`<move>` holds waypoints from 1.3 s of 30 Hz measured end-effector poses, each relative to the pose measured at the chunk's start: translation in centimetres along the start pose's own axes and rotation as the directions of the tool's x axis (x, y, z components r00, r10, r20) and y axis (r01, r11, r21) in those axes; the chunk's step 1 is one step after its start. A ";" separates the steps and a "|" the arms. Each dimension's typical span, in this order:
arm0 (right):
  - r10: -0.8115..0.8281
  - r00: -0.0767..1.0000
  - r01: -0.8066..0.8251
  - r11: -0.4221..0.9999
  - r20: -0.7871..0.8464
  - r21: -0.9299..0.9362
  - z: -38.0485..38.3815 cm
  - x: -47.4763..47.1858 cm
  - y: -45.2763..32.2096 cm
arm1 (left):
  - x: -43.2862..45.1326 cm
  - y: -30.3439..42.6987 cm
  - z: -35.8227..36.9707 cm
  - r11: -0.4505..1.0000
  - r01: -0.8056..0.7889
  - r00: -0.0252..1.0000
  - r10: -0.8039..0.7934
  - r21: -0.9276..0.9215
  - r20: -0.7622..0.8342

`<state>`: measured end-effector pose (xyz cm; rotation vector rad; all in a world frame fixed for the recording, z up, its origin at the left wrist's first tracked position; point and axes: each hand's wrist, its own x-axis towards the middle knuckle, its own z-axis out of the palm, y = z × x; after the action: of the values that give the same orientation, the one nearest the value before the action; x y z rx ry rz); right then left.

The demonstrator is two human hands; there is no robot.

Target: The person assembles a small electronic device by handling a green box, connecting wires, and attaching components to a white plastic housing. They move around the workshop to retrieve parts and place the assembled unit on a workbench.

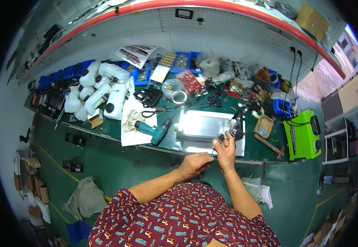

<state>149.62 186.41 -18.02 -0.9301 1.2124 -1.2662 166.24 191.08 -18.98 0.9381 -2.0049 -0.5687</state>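
Between the thumb and fingers of my right hand (pixel 225 151) is a small black part (pixel 221 137), perhaps a connector. A thin dark wire (pixel 213 152) seems to run down from it to the fingertips of my left hand (pixel 195 164), which pinch its lower end. Both hands are at the bench's front edge, the left one lower. Just beyond them a silver metal housing (pixel 205 126) lies on white sheeting (pixel 240 148). At the housing's right end sits a black fitting (pixel 238 122), close to my right fingertips; its details are too small to tell.
On the green bench (pixel 169 140), a teal cordless drill (pixel 157 131) and pliers (pixel 156 111) lie left of the housing. White plastic tanks (pixel 115 100) are piled farther left. To the right are a cardboard box (pixel 263 126), a hammer (pixel 270 146) and a bright green machine case (pixel 302 136).
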 end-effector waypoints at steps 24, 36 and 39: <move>0.313 0.946 -0.302 0.946 -0.087 0.120 5.9 2.0 0.8 | 11.0 -29.4 -6.5 0.885 0.321 0.914 -0.383 0.338 0.135; 0.280 0.936 -0.273 0.960 -0.214 0.063 8.0 2.9 0.9 | 16.4 -28.9 -8.4 0.969 0.237 0.972 -0.236 0.073 -0.021; 0.314 0.936 -0.310 0.949 -0.157 0.052 8.2 3.7 1.3 | 15.0 -27.1 -11.4 0.861 0.447 0.881 -0.471 -0.241 -0.048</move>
<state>157.48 181.91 -18.39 -0.5925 1.4062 -1.1136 181.12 161.99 -23.51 1.2858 -1.5782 -0.9652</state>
